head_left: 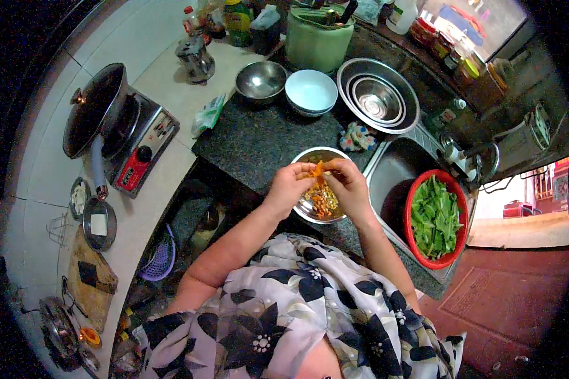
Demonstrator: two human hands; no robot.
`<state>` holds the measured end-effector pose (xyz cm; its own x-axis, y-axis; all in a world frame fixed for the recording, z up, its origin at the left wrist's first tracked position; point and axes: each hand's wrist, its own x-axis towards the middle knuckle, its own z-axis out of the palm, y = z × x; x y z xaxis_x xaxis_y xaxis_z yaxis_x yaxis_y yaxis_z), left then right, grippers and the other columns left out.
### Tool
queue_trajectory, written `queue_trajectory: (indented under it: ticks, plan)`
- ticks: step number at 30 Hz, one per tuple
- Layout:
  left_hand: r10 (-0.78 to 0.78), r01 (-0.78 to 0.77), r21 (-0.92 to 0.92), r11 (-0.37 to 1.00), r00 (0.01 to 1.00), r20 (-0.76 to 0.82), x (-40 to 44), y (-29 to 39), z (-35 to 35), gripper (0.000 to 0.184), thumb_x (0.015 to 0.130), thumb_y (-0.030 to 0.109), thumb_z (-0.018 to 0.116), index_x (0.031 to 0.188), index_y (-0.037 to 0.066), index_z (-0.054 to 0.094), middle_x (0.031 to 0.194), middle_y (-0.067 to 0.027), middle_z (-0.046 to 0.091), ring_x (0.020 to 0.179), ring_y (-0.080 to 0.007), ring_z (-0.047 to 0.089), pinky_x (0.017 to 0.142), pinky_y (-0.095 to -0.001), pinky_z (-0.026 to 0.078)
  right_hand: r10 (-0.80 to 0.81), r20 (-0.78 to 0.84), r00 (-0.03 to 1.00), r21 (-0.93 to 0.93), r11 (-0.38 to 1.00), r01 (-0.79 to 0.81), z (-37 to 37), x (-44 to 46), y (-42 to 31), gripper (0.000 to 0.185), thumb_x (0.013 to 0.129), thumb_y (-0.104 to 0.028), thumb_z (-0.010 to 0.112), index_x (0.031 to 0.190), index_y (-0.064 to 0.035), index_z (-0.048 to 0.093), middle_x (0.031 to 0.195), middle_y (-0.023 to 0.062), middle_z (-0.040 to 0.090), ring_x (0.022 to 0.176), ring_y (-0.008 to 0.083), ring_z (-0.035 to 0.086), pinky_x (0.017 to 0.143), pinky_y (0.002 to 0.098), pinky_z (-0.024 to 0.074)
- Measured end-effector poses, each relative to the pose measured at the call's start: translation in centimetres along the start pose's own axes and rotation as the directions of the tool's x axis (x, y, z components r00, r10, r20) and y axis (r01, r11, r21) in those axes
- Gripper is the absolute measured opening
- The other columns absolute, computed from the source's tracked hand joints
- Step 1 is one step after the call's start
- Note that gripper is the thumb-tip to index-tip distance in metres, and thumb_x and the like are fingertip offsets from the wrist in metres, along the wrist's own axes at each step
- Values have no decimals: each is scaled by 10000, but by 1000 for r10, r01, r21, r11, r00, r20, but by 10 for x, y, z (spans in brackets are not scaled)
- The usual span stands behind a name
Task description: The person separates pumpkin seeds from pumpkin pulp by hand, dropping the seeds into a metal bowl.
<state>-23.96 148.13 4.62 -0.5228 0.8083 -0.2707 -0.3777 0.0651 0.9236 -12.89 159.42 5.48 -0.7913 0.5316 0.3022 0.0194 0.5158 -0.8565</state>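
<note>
Both hands meet over a steel bowl (292,207) near the counter's front edge. Between the fingertips of my left hand (291,185) and my right hand (349,187) is a soft orange piece (318,169), perhaps pumpkin pulp; its exact kind is unclear. Each hand is closed in a pinch on it. Inside the bowl lie many small orange, yellow and pale bits (322,201), partly hidden by the fingers.
To the right, a red basket of green leaves (435,218) rests across the sink (389,170). Behind stand a steel bowl (261,81), light-blue bowls (311,90) and nested steel basins (378,95). On the left are a wok (95,114) on a stove and a cutting board (88,268).
</note>
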Motion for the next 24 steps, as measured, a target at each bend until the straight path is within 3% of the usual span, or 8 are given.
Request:
queue_trajectory:
  ticks: [3, 7, 10, 13, 19, 20, 23, 24]
  plan:
    - [28, -27, 116, 993, 1000, -11, -1, -2, 1, 245, 757, -26, 525, 1001, -42, 545, 939, -105, 600, 807, -123, 576, 705, -216, 474, -81, 41, 996, -128, 988, 86, 2, 0, -6, 218, 702, -19, 618, 913, -23, 567, 939, 148, 561, 877, 307, 554, 776, 337, 453]
    - [31, -28, 141, 990, 999, -19, -3, 2, -1, 234, 745, -29, 514, 973, -42, 566, 913, -95, 605, 791, -115, 577, 693, -219, 477, -151, 113, 982, -247, 953, 175, 2, -2, -2, 272, 715, -24, 600, 980, -31, 540, 947, 155, 560, 892, 319, 551, 772, 355, 454]
    - [19, -19, 88, 996, 1000, 1, -2, 1, -2, 229, 744, -25, 506, 964, -39, 569, 903, -89, 605, 777, -113, 579, 691, -222, 478, -91, 201, 975, -219, 966, 136, -2, 0, -9, 308, 716, -21, 597, 1014, -30, 521, 966, 155, 561, 907, 320, 549, 778, 352, 455]
    - [-17, 16, 7, 1000, 999, 46, 1, -5, -8, 216, 753, -6, 508, 961, -27, 564, 887, -79, 606, 766, -118, 579, 701, -231, 477, -33, 211, 977, -141, 988, 64, -3, 0, -15, 267, 715, -17, 595, 975, -23, 535, 944, 150, 575, 879, 311, 566, 766, 337, 463]
    - [-72, 78, -109, 991, 996, 57, 2, -8, -10, 208, 761, 8, 506, 965, -1, 547, 867, -69, 603, 744, -135, 582, 692, -244, 481, 157, 108, 982, 123, 978, -169, 1, -4, 6, 165, 751, -37, 582, 911, -12, 552, 843, 112, 596, 785, 182, 587, 714, 283, 472]
    - [-69, 76, -106, 991, 996, 65, 3, -7, -10, 215, 759, 3, 500, 970, -1, 545, 877, -71, 601, 750, -138, 582, 692, -246, 482, 140, 125, 982, 147, 977, -158, 3, -4, 11, 152, 762, 28, 549, 910, -2, 530, 859, 17, 558, 789, 89, 541, 705, 216, 445]
    - [-106, 114, -165, 980, 993, 54, -1, 5, -6, 237, 759, -18, 472, 992, -22, 517, 920, -100, 586, 800, -151, 580, 724, -250, 481, 240, 137, 961, 470, 838, -277, -3, 0, 3, 141, 777, 11, 529, 917, -3, 535, 855, 26, 564, 780, 90, 541, 704, 216, 443]
    - [-127, 133, -196, 971, 991, 45, -2, 8, -5, 245, 759, -25, 461, 1000, -31, 504, 937, -113, 578, 822, -156, 578, 741, -252, 479, 328, 141, 934, 373, 857, -356, -7, 1, 4, 149, 779, -6, 535, 928, -6, 539, 863, 37, 567, 759, 98, 543, 699, 226, 447]
